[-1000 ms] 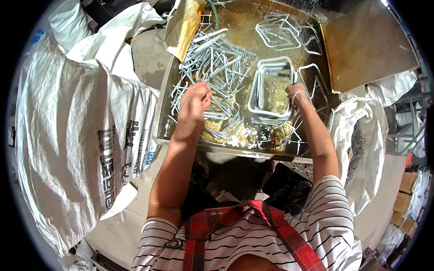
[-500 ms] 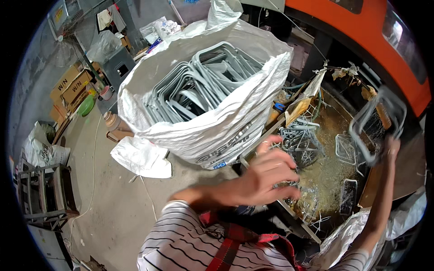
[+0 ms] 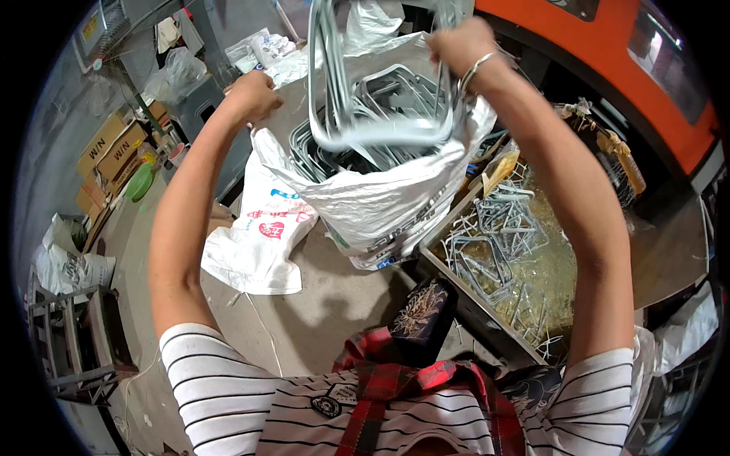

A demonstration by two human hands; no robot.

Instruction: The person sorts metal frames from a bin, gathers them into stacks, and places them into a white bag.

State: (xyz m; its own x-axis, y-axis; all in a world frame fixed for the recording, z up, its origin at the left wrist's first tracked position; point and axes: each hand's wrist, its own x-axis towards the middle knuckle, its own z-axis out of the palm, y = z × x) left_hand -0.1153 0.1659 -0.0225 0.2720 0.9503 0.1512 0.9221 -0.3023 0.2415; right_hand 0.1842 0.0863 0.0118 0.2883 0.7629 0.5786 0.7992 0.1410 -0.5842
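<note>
1. Galvanised steel loops (image 3: 380, 114), bent from grey rod into rounded rectangles, hang as a bundle from your right hand (image 3: 465, 47), whose grip is clamped round their top. In the head view, the only one there is, the bundle's lower end sits just inside the mouth of the white woven sack (image 3: 380, 205).

2. Your left hand (image 3: 255, 95) is closed on the sack's rim at its far left edge. Hold that rim taut and high, I would judge, so the mouth stays wide.

3. More loops already stand packed in the sack. Line your bundle up with them, flat face to flat face; crossed loops would likely snag and waste room.

4. Lower the bundle rather than drop it, since the rod ends could tear the woven cloth.

5. Watch the sack's lean: it tilts toward the metal tray (image 3: 487, 304) at your right, where loose loops lie in yellowish liquid.

6. Mind the limp empty sack (image 3: 255, 251) on the concrete floor (image 3: 327, 304) by your feet.
</note>
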